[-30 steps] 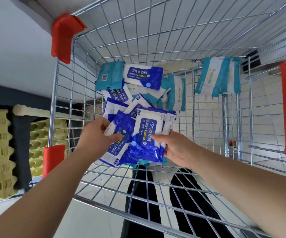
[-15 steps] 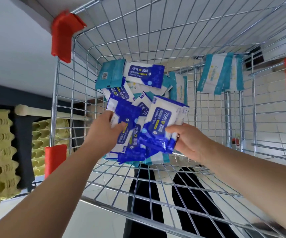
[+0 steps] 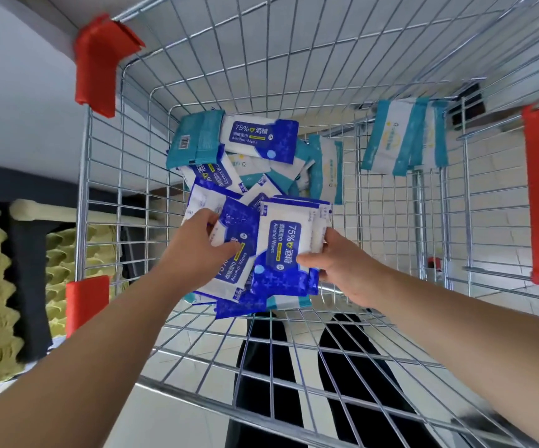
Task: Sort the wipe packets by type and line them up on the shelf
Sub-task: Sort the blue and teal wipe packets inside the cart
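Several blue alcohol wipe packets (image 3: pixel 286 250) lie fanned at centre frame; the left hand (image 3: pixel 197 253) pinches one bundle, the right hand (image 3: pixel 342 270) grips another by its edge. They look like light, soft, slippery film pouches, probably best held across the flat faces. Teal packets (image 3: pixel 404 137) lie behind on the wire shelf (image 3: pixel 261 59).

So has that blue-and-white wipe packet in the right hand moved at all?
Yes: the blue-and-white wipe packet has risen slightly, up and away from the lower red plastic clip on the wire basket's left edge.

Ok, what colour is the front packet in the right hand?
The front packet in the right hand is dark blue and white; head view.
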The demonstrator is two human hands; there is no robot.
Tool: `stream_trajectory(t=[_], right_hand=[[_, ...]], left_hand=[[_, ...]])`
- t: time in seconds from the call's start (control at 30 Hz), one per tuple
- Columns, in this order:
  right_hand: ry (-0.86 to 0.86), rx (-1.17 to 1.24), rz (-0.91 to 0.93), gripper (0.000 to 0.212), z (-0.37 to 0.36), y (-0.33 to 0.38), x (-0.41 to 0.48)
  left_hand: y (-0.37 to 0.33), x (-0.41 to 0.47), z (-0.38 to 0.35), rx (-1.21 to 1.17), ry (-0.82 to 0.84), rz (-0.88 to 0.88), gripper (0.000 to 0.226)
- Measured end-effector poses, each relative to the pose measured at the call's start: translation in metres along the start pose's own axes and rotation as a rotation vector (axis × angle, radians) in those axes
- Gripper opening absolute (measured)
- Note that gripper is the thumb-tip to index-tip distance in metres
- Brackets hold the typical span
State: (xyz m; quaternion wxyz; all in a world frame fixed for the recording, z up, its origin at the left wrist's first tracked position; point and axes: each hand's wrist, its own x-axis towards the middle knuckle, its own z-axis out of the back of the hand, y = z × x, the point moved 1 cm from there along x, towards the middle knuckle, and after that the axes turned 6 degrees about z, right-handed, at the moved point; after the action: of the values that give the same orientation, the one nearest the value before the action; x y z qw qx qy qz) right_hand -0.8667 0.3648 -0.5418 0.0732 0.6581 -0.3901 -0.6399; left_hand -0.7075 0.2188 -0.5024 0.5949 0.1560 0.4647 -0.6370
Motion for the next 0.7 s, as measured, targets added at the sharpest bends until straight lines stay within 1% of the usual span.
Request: stream_trajectory(t=[0.1, 0.17, 0.2, 0.23, 0.33, 0.43, 0.53, 0.6, 0.7], right_hand=[[0.021, -0.04, 0.023, 0.042, -0.008, 0.003, 0.004], [-0.049, -0.079, 0.037, 0.061, -0.014, 0.005, 0.008], [-0.076, -0.073, 0.041, 0.067, -0.015, 0.005, 0.011], [-0.086, -0.061, 0.053, 0.064, -0.016, 0.006, 0.012], [-0.084, -0.027, 0.055, 0.034, -0.012, 0.014, 0.008], [-0.014, -0.016, 0.021, 0.021, 0.012, 0.021, -0.003], [-0.018, -0.066, -0.006, 0.024, 0.055, 0.027, -0.02], [-0.03, -0.122, -0.024, 0.027, 0.085, 0.028, -0.035], [-0.143, -0.215, -0.094, 0.029, 0.128, 0.015, -0.048]], left_hand=[[0.0, -0.006, 0.005, -0.081, -0.039, 0.008, 0.033], [-0.002, -0.008, 0.012, -0.133, -0.073, 0.0, 0.036], [-0.004, -0.008, 0.016, -0.17, -0.088, -0.002, 0.04], [-0.006, -0.009, 0.02, -0.198, -0.102, -0.001, 0.043], [-0.015, -0.012, 0.026, -0.282, -0.109, 0.023, 0.049], [-0.029, -0.015, 0.023, -0.391, -0.065, 0.042, 0.051], [-0.051, -0.017, -0.003, -0.305, 0.055, 0.0, 0.045], [-0.067, -0.014, -0.031, -0.251, 0.15, -0.024, 0.033], [-0.087, -0.005, -0.079, -0.266, 0.242, 0.0, 0.015]])
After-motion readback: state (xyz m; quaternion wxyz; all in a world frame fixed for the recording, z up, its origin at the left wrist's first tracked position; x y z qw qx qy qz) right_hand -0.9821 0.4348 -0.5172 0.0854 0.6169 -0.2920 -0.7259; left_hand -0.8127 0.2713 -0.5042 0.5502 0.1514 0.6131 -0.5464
